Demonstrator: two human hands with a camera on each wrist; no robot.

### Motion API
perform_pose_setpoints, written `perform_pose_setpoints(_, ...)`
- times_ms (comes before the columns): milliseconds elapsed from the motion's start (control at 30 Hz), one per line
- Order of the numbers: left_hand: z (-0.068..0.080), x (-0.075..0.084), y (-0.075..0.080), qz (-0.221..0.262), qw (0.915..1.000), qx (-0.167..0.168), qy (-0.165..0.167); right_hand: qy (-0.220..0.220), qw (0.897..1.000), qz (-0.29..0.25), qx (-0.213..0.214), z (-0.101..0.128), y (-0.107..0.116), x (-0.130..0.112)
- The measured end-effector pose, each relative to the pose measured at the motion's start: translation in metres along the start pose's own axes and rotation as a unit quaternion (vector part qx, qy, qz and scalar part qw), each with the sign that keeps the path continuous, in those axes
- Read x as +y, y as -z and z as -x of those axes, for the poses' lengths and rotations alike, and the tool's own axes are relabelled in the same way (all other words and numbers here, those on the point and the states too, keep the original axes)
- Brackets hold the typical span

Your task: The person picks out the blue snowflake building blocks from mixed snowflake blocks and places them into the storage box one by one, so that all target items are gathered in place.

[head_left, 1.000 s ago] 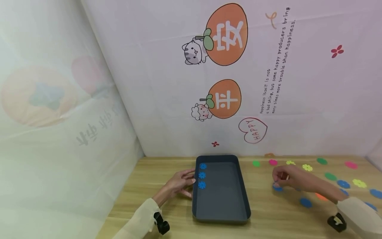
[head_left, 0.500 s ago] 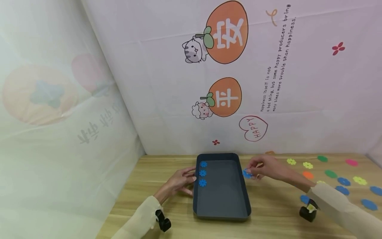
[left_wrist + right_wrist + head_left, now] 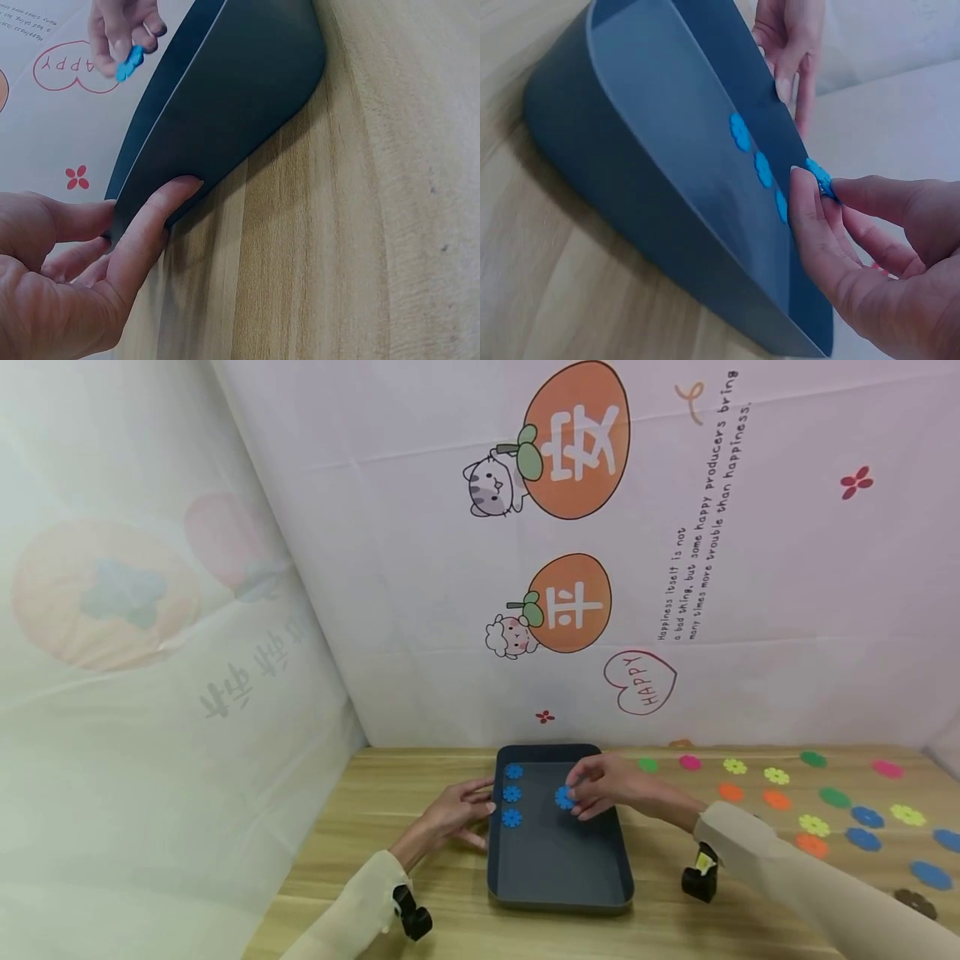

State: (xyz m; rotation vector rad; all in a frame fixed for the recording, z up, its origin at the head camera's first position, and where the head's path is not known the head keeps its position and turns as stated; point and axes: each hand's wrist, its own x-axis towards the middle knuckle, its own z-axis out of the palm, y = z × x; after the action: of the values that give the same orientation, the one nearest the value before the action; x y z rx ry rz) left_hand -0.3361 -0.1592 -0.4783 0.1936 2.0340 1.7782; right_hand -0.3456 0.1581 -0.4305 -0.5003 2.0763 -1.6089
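Plainly, the wooden counter (image 3: 390,785) is seen to carry a dark tray (image 3: 555,868), laid flat and low-walled. Against the tray's left wall the left hand (image 3: 450,817) is spread, with the rim and the outer side touched by its digits. The right hand (image 3: 611,787) is held over the tray, and a loose blue flower (image 3: 563,797) is pinched between its thumb and fingers — raised above the tray's floor. On the right, coloured pieces (image 3: 835,797) are scattered. Inside the tray, three blue flowers (image 3: 512,794) are lined up along the left wall. The pinched one is judged light, thin and fairly stiff, probably smooth plastic, and not easily broken; it is best taken by its notched edge — lightly, since a slick face could be let slip.
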Motion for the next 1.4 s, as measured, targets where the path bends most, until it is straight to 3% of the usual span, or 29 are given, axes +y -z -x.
perform_pose_setpoints(300, 0.0, 0.001, 0.0, -0.004, 1.0, 0.005, 0.0, 0.012, 0.999, -0.005, -0.039, -0.019, -0.023, 0.008)
perform_pose_setpoints(733, 0.0, 0.001, -0.002, -0.005, 1.0, 0.008, 0.002, -0.044, 0.999, -0.004, -0.026, -0.033, -0.057, 0.015)
perform_pose_setpoints(1067, -0.003, 0.0, -0.002, -0.006, 0.9999, 0.01, 0.006, -0.049, 0.998, -0.018, -0.02, -0.038, -0.067, 0.021)
perform_pose_setpoints(1400, -0.001, 0.001, -0.003, -0.003, 0.9999, 0.012, 0.005, -0.037, 0.998, 0.051, -0.01, -0.035, -0.079, 0.012)
